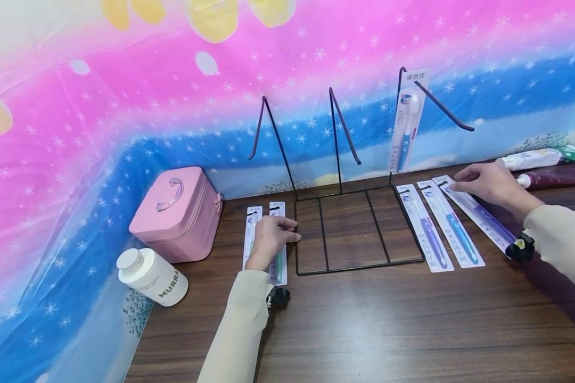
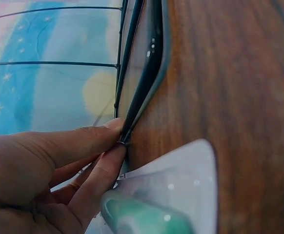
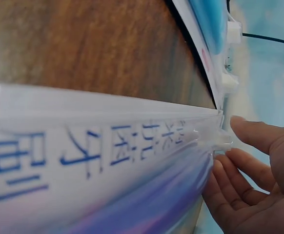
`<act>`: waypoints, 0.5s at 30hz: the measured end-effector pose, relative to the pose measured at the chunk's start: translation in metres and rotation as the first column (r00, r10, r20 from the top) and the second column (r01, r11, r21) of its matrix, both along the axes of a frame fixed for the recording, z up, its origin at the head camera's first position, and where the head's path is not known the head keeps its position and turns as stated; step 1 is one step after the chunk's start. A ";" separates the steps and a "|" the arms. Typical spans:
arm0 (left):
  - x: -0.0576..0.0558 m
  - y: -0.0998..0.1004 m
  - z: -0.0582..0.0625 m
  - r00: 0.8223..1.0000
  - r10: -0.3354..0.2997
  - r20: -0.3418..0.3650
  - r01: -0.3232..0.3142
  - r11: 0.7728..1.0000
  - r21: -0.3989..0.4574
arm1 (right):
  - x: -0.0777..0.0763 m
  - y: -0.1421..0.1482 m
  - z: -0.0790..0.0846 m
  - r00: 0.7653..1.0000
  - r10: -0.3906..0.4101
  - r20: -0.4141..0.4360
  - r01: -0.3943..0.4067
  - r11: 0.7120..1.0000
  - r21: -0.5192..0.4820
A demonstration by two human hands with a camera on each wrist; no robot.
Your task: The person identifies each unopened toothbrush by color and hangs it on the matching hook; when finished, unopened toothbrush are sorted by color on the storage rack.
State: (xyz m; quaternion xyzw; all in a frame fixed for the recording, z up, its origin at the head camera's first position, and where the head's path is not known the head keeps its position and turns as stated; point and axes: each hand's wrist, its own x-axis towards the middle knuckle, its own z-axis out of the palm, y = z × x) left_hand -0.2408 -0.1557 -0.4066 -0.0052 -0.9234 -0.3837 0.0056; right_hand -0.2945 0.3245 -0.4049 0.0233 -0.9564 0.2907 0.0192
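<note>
From where I stand, a white bottle and a pink case are at the far left of the wooden table. Just right of the case lie two packaged toothbrushes side by side: the outer pack and the green toothbrush pack. The person's left hand reaches across over the green one, covering part of it. Its thumb and forefinger are together, pinching the left base bar of the black wire rack, which lies just beyond the fingertips.

The rack has three upright prongs along the back; a blue toothbrush pack hangs from the rightmost.

Beside the rack's right edge come a flat purple pack, then a flat blue pack, then an angled purple pack. The right hand is at the upper end of that last one, thumb and fingers a little apart about it; whether they have hold of it I cannot tell. Just past that hand lie a white tube and a dark red tube.
</note>
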 end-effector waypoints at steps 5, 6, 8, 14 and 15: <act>0.000 0.001 0.001 1.000 0.001 0.013 -0.001 1.000 0.014 | 0.002 0.001 -0.003 0.999 -0.009 0.040 0.009 1.000 -0.013; 0.001 0.001 0.002 1.000 -0.001 0.011 0.001 1.000 0.016 | 0.002 0.002 -0.003 0.999 -0.010 0.049 0.011 1.000 -0.017; 0.001 0.001 0.003 1.000 -0.001 0.006 0.001 1.000 0.014 | 0.002 0.003 -0.003 0.998 -0.012 0.059 0.013 1.000 -0.018; 0.001 0.001 0.003 1.000 -0.004 0.003 0.004 1.000 0.008 | 0.003 0.004 -0.004 0.998 -0.009 0.061 0.010 1.000 -0.016; 0.001 0.001 0.002 1.000 -0.003 0.004 0.003 1.000 0.007 | 0.004 0.004 -0.004 0.998 -0.009 0.060 0.010 1.000 -0.017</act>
